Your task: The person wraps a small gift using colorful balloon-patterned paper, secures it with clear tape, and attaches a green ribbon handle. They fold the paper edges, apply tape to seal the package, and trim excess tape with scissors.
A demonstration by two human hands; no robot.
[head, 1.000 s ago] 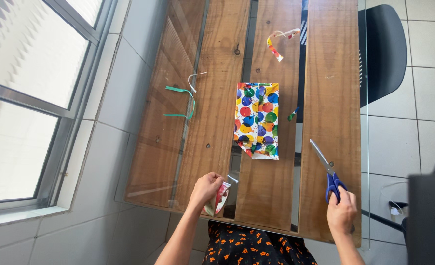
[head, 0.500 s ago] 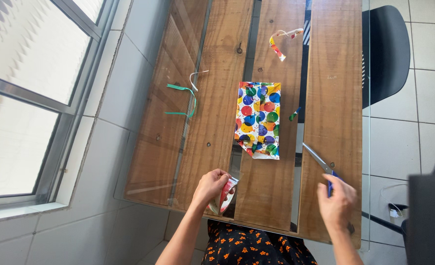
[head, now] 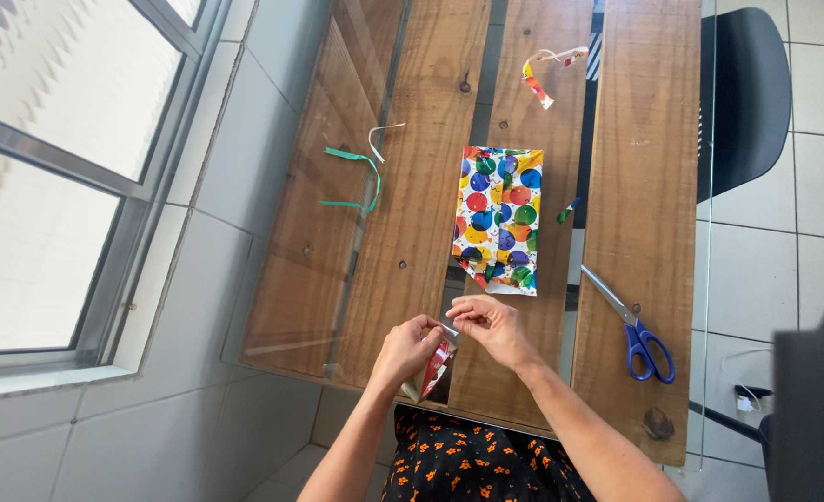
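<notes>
My left hand (head: 408, 353) holds a small roll of tape with a red inner core (head: 435, 364) at the near edge of the wooden table (head: 403, 242). My right hand (head: 496, 325) meets it, its fingertips pinching the clear strip at the top of the roll. Just beyond the hands lies a parcel wrapped in paper with coloured dots (head: 499, 218). Blue-handled scissors (head: 633, 325) rest on the table to the right, apart from both hands.
A green ribbon (head: 356, 181) and a white strip (head: 379, 139) lie left of the parcel. A scrap of dotted paper (head: 542, 74) sits at the far end. A black chair (head: 747, 93) stands right of the table; a window is on the left.
My right hand let go of the scissors, which now lie on the table, and moved left to join my left hand at the tape roll.
</notes>
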